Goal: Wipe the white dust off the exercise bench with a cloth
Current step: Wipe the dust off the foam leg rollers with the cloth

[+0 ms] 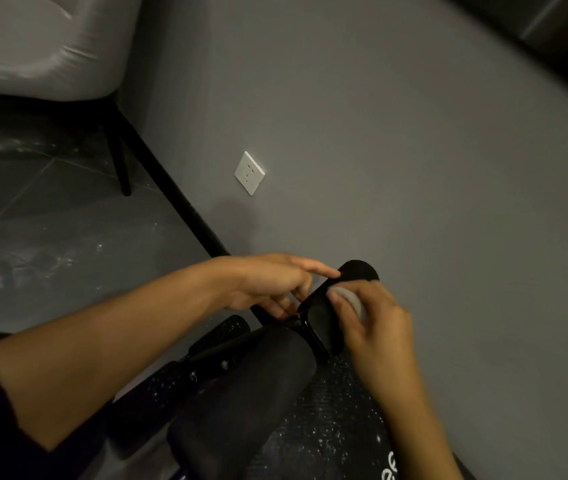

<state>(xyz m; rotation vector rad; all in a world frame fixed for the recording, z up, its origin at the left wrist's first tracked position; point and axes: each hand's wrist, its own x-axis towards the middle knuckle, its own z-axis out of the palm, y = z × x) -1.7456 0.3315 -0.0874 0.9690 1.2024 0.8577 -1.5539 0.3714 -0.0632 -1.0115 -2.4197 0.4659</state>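
Right hand (372,327) pinches the soft, light cloth (351,301), wadded, against the pad (322,317), probably firm yet yielding, whose edge the left hand (268,282) grips to steady it.

Black white-speckled bench (241,393), grey cloth (353,301), white socket (249,172).

Light: dim, even, indoor; soft shadow beneath the pale grey upholstered chair (33,46). Sharpness: mild overall softness (dark lower areas lose detail). Edges: wide-angle bending.
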